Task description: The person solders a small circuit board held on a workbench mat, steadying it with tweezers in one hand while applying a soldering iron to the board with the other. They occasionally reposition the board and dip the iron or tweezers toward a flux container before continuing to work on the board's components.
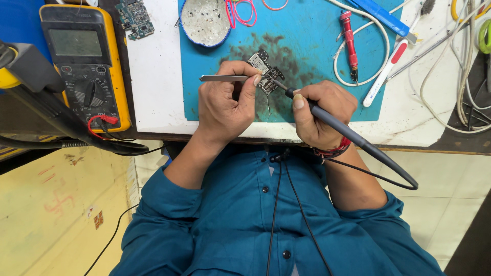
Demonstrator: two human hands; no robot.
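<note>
left hand [222,99] closed on steel tweezers [225,78], pinning small circuit board [265,73] on blue mat [307,46]. board looks light, stiff, fragile; best gripped at edges. right hand [319,115] closed round soldering iron [327,120], tip touching board.

Blue mat [307,46] lies bare between tin [205,20] and red screwdriver [349,38].
</note>
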